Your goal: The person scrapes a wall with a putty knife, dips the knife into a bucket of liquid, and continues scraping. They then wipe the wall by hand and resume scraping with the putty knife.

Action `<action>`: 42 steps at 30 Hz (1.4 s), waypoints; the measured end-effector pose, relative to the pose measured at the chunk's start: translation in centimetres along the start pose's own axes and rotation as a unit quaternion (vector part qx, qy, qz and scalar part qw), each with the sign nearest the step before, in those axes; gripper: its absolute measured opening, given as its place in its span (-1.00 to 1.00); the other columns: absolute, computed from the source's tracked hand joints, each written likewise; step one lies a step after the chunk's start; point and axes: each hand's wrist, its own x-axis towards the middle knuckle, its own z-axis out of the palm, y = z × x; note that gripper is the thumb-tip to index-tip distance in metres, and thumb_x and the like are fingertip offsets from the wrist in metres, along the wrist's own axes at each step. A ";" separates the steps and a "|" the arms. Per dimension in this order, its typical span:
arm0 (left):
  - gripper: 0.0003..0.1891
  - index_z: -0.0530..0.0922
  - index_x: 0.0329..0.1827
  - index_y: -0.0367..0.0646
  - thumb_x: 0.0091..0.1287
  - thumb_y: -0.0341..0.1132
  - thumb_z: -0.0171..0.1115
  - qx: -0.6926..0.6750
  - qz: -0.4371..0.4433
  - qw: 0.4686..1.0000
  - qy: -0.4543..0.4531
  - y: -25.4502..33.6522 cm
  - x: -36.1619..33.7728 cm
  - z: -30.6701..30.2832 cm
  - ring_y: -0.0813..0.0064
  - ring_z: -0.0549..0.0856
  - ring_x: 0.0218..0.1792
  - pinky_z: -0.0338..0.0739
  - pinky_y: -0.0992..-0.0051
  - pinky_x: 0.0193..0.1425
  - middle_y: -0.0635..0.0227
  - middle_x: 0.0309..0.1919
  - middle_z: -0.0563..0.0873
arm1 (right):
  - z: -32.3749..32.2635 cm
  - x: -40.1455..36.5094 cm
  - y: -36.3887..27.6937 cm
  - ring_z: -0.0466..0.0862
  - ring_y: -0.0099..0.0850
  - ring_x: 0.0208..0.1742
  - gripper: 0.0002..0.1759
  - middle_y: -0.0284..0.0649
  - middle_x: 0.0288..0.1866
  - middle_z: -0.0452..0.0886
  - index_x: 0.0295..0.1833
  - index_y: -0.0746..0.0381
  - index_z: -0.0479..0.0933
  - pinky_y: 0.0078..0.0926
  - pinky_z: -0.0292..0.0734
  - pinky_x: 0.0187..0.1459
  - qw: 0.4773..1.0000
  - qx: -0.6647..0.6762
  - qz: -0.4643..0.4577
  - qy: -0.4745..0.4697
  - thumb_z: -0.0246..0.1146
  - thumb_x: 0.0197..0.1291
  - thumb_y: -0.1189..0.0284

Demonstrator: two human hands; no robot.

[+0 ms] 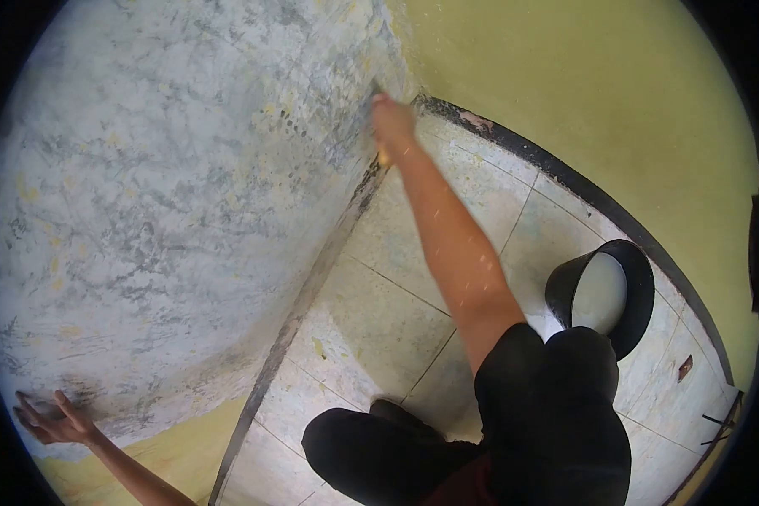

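Observation:
My right hand (394, 125) is closed round a scraper (384, 158), which is blurred and mostly hidden by the fingers. The scraper's yellow handle end sticks out below the fist, and its dark tip is at the wall near the corner. The wall (169, 169) is patchy grey-white, with yellow flecks and dark scuffed spots. Down at the lower left, my left hand (57, 422) is against the same wall with its fingers spread and nothing in them.
A black bucket (638, 287) of cloudy whitish liquid stands on the tiled floor (396, 278) beside my knee. A yellow-green wall (582, 76) with a dark skirting (548, 152) meets the grey wall at the corner. A small brown piece (686, 367) lies right of the bucket.

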 end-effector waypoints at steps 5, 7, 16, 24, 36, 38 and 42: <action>-0.24 0.51 0.39 0.01 0.30 0.37 0.12 -0.041 -0.032 0.999 -0.007 0.2 0.2 0.0 0.01 0.45 0.34 0.41 -0.04 0.33 -0.11 0.33 0.43 | -1.7 -0.2 0.3 0.72 -0.01 -0.09 -0.56 0.14 -0.19 0.71 0.04 0.29 0.65 -0.26 0.55 -0.06 0.993 -0.102 0.043 -0.032 0.17 0.32 0.15; -0.24 0.50 0.40 0.01 0.31 0.37 0.12 -0.027 -0.032 0.999 -0.006 0.6 0.4 -0.2 0.01 0.43 0.36 0.39 -0.05 0.35 -0.11 0.34 0.43 | 0.0 -3.9 3.0 0.70 0.00 -0.08 -0.52 0.15 -0.21 0.71 0.18 0.25 0.62 -0.23 0.53 -0.03 0.999 -0.043 0.005 -0.010 0.18 0.33 0.14; -0.29 0.51 0.40 0.06 0.34 0.33 0.14 -0.067 -0.028 0.997 0.025 1.6 1.2 0.0 0.12 0.41 0.39 0.26 0.06 0.40 0.05 0.36 0.49 | -1.8 -3.2 -0.1 0.40 -0.52 -0.69 -0.51 -0.34 -0.54 0.53 0.33 0.12 0.56 -0.46 0.34 -0.64 0.994 0.059 0.057 -0.067 0.20 0.39 0.14; -0.24 0.55 0.35 -0.04 0.31 0.38 0.10 -0.017 0.000 1.000 0.001 0.0 0.5 0.2 -0.06 0.45 0.36 0.42 -0.10 0.33 -0.20 0.29 0.49 | -1.3 -2.8 -0.5 0.48 -0.50 -0.64 -0.49 -0.35 -0.53 0.57 0.29 0.15 0.58 -0.42 0.38 -0.60 0.987 0.111 0.091 -0.066 0.26 0.32 0.12; -0.27 0.54 0.36 0.04 0.29 0.35 0.17 -0.052 -0.027 0.998 0.002 0.6 0.6 0.0 0.02 0.47 0.35 0.40 -0.02 0.37 -0.07 0.33 0.49 | -2.9 0.4 -2.7 0.39 -0.55 -0.67 -0.49 -0.39 -0.57 0.50 0.34 0.14 0.54 -0.46 0.34 -0.60 0.999 0.027 0.004 -0.032 0.22 0.36 0.16; -0.24 0.54 0.37 0.02 0.30 0.39 0.11 -0.035 -0.035 0.999 0.002 0.1 0.2 0.2 -0.04 0.46 0.35 0.40 -0.07 0.34 -0.13 0.32 0.49 | -2.6 -0.3 -3.1 0.38 -0.55 -0.66 -0.50 -0.39 -0.57 0.50 0.33 0.13 0.55 -0.46 0.34 -0.60 0.998 -0.001 0.019 -0.055 0.22 0.36 0.16; -0.20 0.54 0.36 0.00 0.30 0.44 0.03 -0.001 -0.009 1.000 -0.011 -0.1 0.0 0.1 -0.12 0.46 0.33 0.42 -0.12 0.31 -0.19 0.31 0.49 | -1.5 1.2 -1.7 0.38 -0.54 -0.66 -0.54 -0.43 -0.61 0.42 0.28 0.11 0.60 -0.47 0.31 -0.61 0.998 -0.037 -0.038 -0.019 0.23 0.36 0.16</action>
